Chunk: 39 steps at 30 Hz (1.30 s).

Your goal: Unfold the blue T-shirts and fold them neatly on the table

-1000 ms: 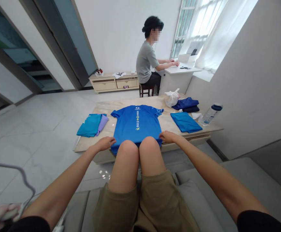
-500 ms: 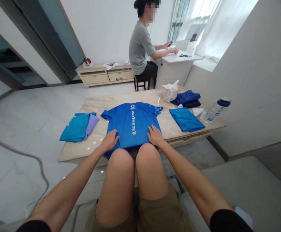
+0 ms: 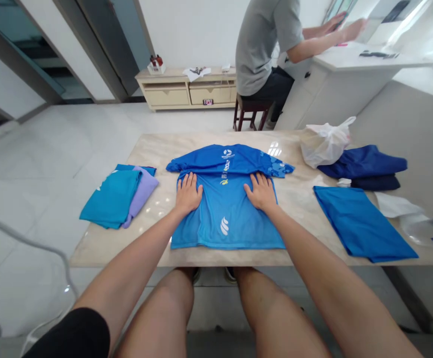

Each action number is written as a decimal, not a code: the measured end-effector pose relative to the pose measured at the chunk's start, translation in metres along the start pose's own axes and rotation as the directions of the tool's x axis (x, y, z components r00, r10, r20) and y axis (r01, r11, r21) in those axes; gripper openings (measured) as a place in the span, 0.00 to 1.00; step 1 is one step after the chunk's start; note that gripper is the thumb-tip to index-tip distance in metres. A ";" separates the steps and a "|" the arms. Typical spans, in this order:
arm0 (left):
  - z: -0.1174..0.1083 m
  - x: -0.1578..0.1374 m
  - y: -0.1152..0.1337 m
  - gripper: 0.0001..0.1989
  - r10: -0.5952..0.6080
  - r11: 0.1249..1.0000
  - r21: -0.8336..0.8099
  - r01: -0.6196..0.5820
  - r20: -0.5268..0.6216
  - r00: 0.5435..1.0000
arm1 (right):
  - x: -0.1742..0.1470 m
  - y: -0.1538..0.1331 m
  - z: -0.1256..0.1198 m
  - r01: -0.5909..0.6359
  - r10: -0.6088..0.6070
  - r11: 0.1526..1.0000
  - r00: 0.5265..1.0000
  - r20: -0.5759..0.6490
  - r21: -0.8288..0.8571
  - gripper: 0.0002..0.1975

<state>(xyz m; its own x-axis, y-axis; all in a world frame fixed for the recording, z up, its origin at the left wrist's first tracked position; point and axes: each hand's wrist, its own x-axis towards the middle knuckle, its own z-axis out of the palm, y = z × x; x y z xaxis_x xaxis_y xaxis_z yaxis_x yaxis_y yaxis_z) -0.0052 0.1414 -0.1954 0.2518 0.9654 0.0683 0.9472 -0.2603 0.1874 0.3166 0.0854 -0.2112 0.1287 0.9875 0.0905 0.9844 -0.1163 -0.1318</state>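
Note:
A blue T-shirt (image 3: 234, 214) with white and yellow print lies on the marble-topped table (image 3: 149, 256), its hem toward me. Across its chest the cloth is bunched into a crosswise fold, and the patterned sleeves reach out to both sides. My left hand (image 3: 188, 193) rests flat on the left part of the shirt, fingers spread. On the right part lies my right hand (image 3: 261, 193), also flat with thumb and fingers apart. Neither hand grasps the cloth.
Folded teal (image 3: 110, 199) and purple garments (image 3: 141, 191) lie at the left. To the right are a folded blue garment (image 3: 363, 223), dark blue clothes (image 3: 369, 164), a white plastic bag (image 3: 326, 141) and a clear bottle (image 3: 425, 229). Beyond the table, a person (image 3: 264, 44) sits on a stool.
My hands have moved forward up the shirt, pushing its upper part into a fold. The hem now lies on the tabletop. My view has moved closer, and my knees are lower in it.

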 end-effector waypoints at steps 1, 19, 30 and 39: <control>0.001 0.017 -0.001 0.37 0.002 1.000 -0.006 -0.002 -0.002 1.000 | 0.019 0.005 0.001 0.008 -0.008 1.000 1.000 -0.003 0.003 0.39; -0.027 -0.090 -0.019 0.39 0.151 0.985 0.033 -0.168 0.294 0.944 | -0.105 -0.016 -0.026 0.004 -0.001 1.000 0.976 0.216 -0.013 0.40; -0.076 -0.178 -0.017 0.37 0.180 0.953 0.146 -0.264 0.426 0.887 | -0.217 -0.029 -0.077 0.079 -0.062 0.996 0.940 0.335 -0.036 0.40; -0.167 -0.139 0.034 0.23 0.103 0.961 0.142 -0.236 0.608 0.787 | -0.166 0.001 -0.158 -0.061 0.062 0.998 0.916 0.397 -0.016 0.26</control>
<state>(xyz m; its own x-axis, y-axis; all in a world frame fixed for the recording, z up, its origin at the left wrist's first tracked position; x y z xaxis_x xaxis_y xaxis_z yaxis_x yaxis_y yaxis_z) -0.0411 -0.0047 -0.0346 0.4168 0.7438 -0.5226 0.8795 -0.4752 0.0251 0.3157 -0.0950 -0.0703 0.1315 0.9392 -0.3172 0.9766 -0.1776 -0.1210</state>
